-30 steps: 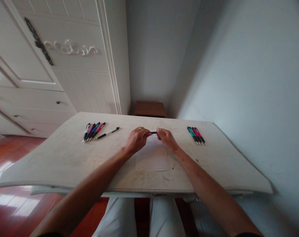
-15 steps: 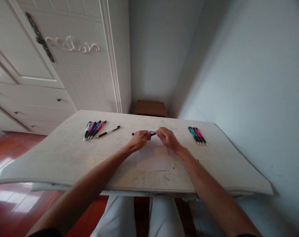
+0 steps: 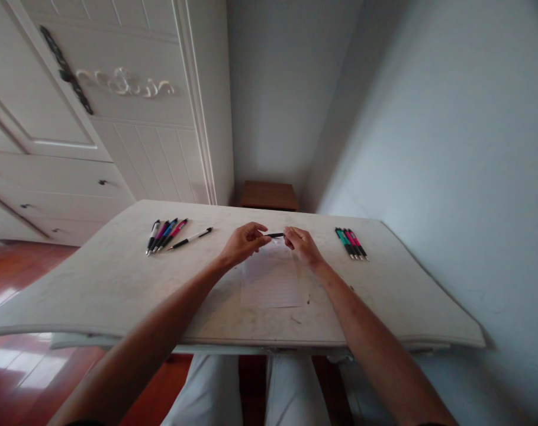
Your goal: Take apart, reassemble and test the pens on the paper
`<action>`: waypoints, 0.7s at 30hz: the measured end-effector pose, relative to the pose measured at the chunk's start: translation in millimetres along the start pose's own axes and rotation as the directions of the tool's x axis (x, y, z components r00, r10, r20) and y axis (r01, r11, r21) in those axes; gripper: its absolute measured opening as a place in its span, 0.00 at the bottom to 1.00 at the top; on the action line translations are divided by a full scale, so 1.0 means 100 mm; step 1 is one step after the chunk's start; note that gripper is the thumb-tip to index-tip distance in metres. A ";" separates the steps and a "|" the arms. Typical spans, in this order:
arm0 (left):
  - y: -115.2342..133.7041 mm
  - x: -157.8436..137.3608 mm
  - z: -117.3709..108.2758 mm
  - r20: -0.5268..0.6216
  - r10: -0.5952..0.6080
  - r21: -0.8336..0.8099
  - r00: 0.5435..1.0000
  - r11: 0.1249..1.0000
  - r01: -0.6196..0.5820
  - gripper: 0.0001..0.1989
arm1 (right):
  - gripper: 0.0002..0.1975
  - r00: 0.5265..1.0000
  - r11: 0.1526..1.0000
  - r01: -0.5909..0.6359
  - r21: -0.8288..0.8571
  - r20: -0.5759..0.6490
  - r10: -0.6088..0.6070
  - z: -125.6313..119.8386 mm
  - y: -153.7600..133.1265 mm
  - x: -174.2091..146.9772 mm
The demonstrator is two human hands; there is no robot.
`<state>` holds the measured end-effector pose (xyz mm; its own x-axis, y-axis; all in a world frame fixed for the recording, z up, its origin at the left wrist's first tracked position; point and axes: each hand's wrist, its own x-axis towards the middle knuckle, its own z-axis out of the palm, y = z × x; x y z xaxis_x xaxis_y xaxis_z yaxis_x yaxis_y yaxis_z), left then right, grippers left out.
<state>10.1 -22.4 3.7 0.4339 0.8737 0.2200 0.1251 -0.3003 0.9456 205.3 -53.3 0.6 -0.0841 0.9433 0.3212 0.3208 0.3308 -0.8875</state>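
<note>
Between my hands, over the top of a lined sheet of paper (image 3: 273, 278), is a black pen part (image 3: 276, 235), held nearly level. My right hand (image 3: 302, 244) is closed around its right end, with the fingers curled in. At the left end, the thumb and forefinger of my left hand (image 3: 244, 244) pinch it loosely, the other fingers bent. My hands hide part of the pen, so I cannot tell whether it is whole. To the left lies a white and black pen (image 3: 191, 238), set at a slant on the table.
Several pens (image 3: 164, 236) in white, purple, blue and pink lie together on the left of the white table (image 3: 118, 284). On the right is a row of green and pink pens (image 3: 351, 244). A wall (image 3: 450, 177) borders the right side; a white wardrobe (image 3: 162, 160) stands behind left.
My left hand has shifted left and loosened its fingers, so more of the black part shows between my hands. My right hand still grips it. The view has turned slightly.
</note>
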 end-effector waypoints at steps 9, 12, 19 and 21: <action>-0.04 0.03 -0.03 -0.117 0.012 0.067 0.993 0.998 -0.004 0.11 | 0.18 0.994 0.998 0.063 -0.022 0.096 -0.060 -0.07 0.07 0.04; -0.05 0.04 -0.04 -0.121 0.004 0.079 0.993 0.997 0.006 0.10 | 0.25 0.995 0.998 0.061 -0.002 0.076 -0.061 -0.09 0.13 0.06; 0.02 0.02 -0.04 -0.099 0.006 0.101 0.995 0.995 0.004 0.09 | 0.31 0.993 0.994 -0.106 -0.020 0.058 0.107 -0.05 0.15 0.05; 0.03 0.01 -0.03 -0.091 0.006 0.102 0.996 0.995 0.003 0.09 | 0.30 0.990 0.990 -0.126 -0.055 0.063 0.130 -0.03 0.13 0.04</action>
<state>8.2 -21.2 7.9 0.3520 0.9029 0.2467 0.2171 -0.3351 0.9168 212.1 -44.9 -8.9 -0.1012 0.9781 0.1818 0.3807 0.2069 -0.9012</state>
